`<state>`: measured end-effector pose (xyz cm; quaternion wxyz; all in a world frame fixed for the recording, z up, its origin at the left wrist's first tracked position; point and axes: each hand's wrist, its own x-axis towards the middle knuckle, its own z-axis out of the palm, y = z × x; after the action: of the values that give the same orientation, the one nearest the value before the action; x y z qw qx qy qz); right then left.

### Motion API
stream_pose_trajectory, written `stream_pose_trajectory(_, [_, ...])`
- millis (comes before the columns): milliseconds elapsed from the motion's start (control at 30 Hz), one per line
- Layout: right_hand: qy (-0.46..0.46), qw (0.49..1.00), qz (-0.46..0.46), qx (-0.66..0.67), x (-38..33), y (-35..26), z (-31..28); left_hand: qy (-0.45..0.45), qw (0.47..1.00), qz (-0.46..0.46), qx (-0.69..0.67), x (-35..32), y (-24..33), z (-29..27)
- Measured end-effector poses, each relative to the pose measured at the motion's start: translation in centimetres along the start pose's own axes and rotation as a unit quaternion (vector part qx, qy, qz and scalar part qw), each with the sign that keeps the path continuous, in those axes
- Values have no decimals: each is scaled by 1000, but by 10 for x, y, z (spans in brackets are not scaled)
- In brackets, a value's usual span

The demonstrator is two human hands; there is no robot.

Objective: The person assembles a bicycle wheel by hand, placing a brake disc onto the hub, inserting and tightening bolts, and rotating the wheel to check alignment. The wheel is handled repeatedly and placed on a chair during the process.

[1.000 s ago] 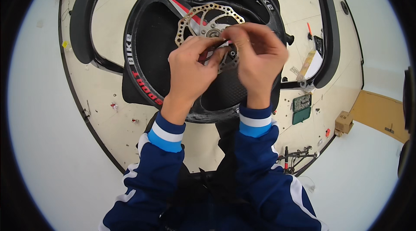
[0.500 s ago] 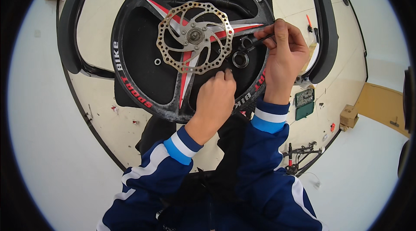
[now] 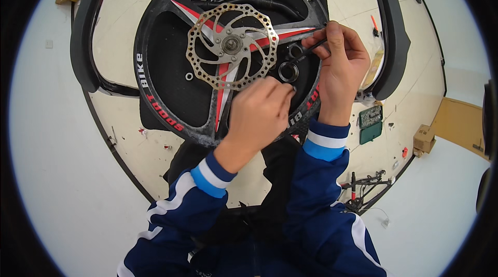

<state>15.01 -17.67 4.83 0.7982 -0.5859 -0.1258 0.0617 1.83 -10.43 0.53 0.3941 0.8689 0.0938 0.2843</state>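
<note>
A black wheel (image 3: 141,69) spans the frame's upper middle, a drilled brake disc (image 3: 190,47) at its centre. Below, mid-frame, the left hand (image 3: 261,113) curls; from here I can't tell whether it grips anything. The right hand (image 3: 343,66), upper right, pinches a black rod (image 3: 314,46). A silvery ring (image 3: 280,72) sits between them.

A second ago both hands were huddled together over the brake disc (image 3: 241,55); now they've parted. The right hand (image 3: 341,66) has drawn off to the right side of the wheel (image 3: 141,90), taking a thin black rod (image 3: 317,45) with it. In the last half second the left hand's (image 3: 261,113) fingertips have slid rightward, nearer the metal ring (image 3: 289,80); they're too blurred for me to say whether they pinch anything.
</note>
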Motion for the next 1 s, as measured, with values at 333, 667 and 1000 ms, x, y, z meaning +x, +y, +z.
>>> stream_pose_trajectory(333, [23,997,-24,73,-2,10,41,164,977,-50,126,26,-41,-42])
stream_pose_trajectory(667, [58,994,-33,84,-5,20,59,135,979,-74,132,25,-46,-39])
stream_pose_trajectory(1000, [30,999,-13,27,-4,19,51,141,980,-67,121,25,-48,-36])
